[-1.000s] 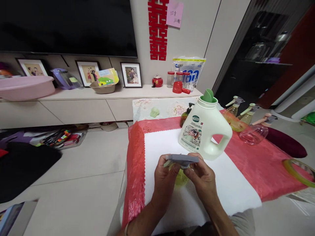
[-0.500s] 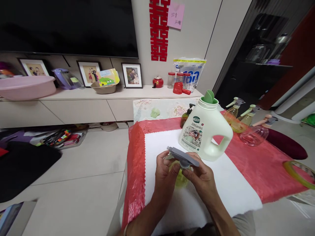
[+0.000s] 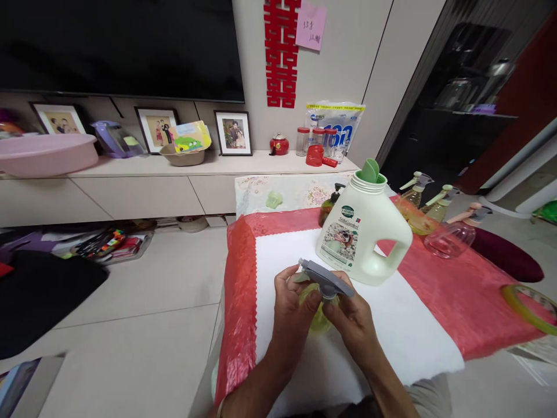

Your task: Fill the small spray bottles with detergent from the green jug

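Note:
A spray bottle with a grey trigger head [image 3: 327, 278] and a yellow-green body [image 3: 319, 319] is between my hands, above the white cloth. My left hand [image 3: 291, 310] grips its left side, thumb against the neck and fingers around the trigger. On the right, my right hand [image 3: 354, 319] holds the collar and the back of the head, its thumb close to the neck. The hands cover part of the bottle. Just behind them stands a large pale green jug [image 3: 363, 232] with its mouth uncapped and a green scoop-like piece [image 3: 369, 170] in it.
A dark-pump bottle [image 3: 327, 210] stands left of the jug. Several spray bottles, one pink [image 3: 450, 238], stand on the red covering [image 3: 439, 296] at right, with a tape roll [image 3: 531, 307] at its edge. A pale green piece [image 3: 274, 200] lies on the floral cloth.
The spray head has shifted very slightly to the right in my hands. My right hand has moved slightly, its fingers still at the collar. The jug stays put.

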`<state>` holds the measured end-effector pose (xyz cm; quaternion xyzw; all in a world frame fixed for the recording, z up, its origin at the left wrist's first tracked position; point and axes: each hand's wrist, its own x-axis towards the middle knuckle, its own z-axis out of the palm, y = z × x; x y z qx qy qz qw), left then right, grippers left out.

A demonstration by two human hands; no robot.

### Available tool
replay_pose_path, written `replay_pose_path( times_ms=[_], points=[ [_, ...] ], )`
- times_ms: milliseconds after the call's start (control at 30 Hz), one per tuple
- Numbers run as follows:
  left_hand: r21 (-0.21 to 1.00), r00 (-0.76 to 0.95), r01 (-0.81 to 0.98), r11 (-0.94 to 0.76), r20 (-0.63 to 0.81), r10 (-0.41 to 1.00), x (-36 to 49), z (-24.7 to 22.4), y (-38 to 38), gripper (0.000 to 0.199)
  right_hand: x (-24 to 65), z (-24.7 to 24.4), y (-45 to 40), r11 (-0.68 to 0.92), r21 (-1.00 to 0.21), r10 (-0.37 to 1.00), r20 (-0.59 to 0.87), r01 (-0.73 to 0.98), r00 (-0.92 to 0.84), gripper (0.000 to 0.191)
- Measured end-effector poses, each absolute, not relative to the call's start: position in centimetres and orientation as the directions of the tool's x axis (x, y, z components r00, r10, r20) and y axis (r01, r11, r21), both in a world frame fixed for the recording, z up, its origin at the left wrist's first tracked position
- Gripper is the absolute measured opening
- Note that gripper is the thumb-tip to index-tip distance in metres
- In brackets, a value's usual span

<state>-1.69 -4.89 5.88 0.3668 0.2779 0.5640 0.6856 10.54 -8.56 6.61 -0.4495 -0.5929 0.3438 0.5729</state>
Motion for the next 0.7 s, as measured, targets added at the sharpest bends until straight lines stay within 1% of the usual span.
replay_pose_path(
  times_ms=[133, 267, 400, 467, 600, 700],
  points=[
    [0.842, 0.193, -0.537, 0.052, 0.063, 0.979, -1.6, 6.3, -5.3, 0.053, 10.8, 6.9, -8.8, 0.373, -0.917, 0.924, 0.381, 0.139, 0.035, 0.032],
    [0.865, 0.177, -0.501, 0.039, 0.058, 0.983, -1.8, 6.3, -5.5, 0.049, 10.6, 6.3, -8.6, 0.383, -0.915, 0.912, 0.396, 0.125, 0.109, 0.025],
    [0.876, 0.231, -0.480, 0.039, 0.083, 0.969, -2.0, 6.2, -5.5, 0.049, 10.0, 5.6, -8.2, 0.389, -0.915, 0.897, 0.402, 0.106, 0.182, 0.028],
    [0.872, 0.218, -0.488, 0.044, 0.073, 0.973, -2.0, 6.2, -5.6, 0.048, 10.0, 5.7, -8.2, 0.389, -0.914, 0.900, 0.404, 0.115, 0.167, 0.028],
    [0.869, 0.202, -0.494, 0.040, 0.069, 0.977, -1.8, 6.1, -5.5, 0.045, 10.6, 6.4, -8.7, 0.382, -0.914, 0.918, 0.393, 0.138, 0.062, 0.029],
    [0.864, 0.213, -0.503, 0.034, 0.086, 0.973, -1.8, 6.0, -5.4, 0.042, 10.9, 6.6, -8.8, 0.370, -0.918, 0.923, 0.380, 0.140, 0.053, 0.026]
  ],
)
